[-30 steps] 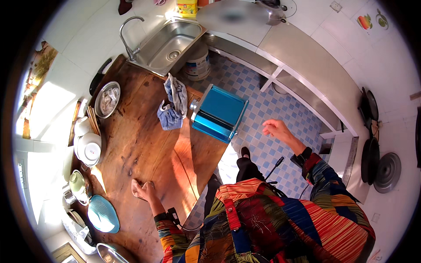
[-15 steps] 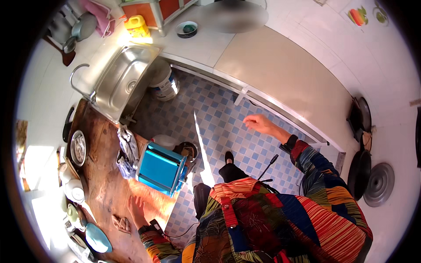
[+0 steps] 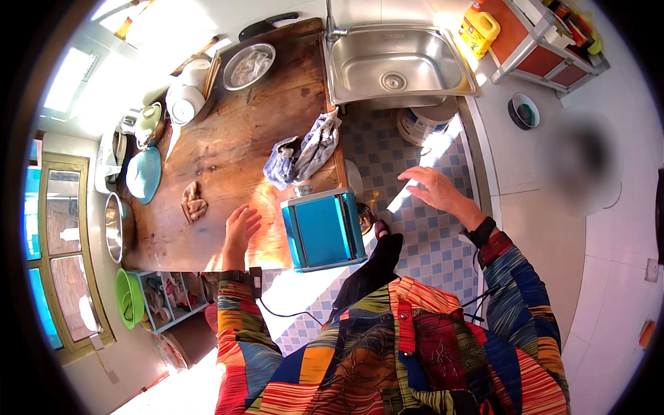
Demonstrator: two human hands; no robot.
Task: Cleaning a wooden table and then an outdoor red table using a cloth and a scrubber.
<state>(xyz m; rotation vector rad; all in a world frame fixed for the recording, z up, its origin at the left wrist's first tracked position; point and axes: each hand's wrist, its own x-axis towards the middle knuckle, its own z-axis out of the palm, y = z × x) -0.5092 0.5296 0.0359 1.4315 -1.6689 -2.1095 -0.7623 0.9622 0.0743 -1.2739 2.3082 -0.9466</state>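
At the near right corner of the wooden table (image 3: 228,152) sits a blue box-shaped machine (image 3: 325,232) with silvery edges and a knob; it looks like a pasta roller. My left hand (image 3: 241,232) hovers beside its left side, palm turned inward, fingers extended and holding nothing. Off to the right, over the tiled floor, my right hand (image 3: 439,190) is raised, empty, with its fingers stretched loosely. Neither hand touches the machine. A crumpled grey-blue cloth (image 3: 304,152) lies just behind it. Left of my left hand is a small brown wrinkled item (image 3: 194,203), its kind unclear.
A steel sink (image 3: 398,66) adjoins the table, with a white bucket (image 3: 423,123) below. Metal bowl (image 3: 249,67), white cups (image 3: 185,104) and a blue basket (image 3: 144,175) line the table's far and left sides. A counter (image 3: 536,263) runs along the right.
My view has turned left, bringing the table and window ahead. My right hand has come nearer the machine, and my left hand has turned upright beside it. The machine stays on the table.
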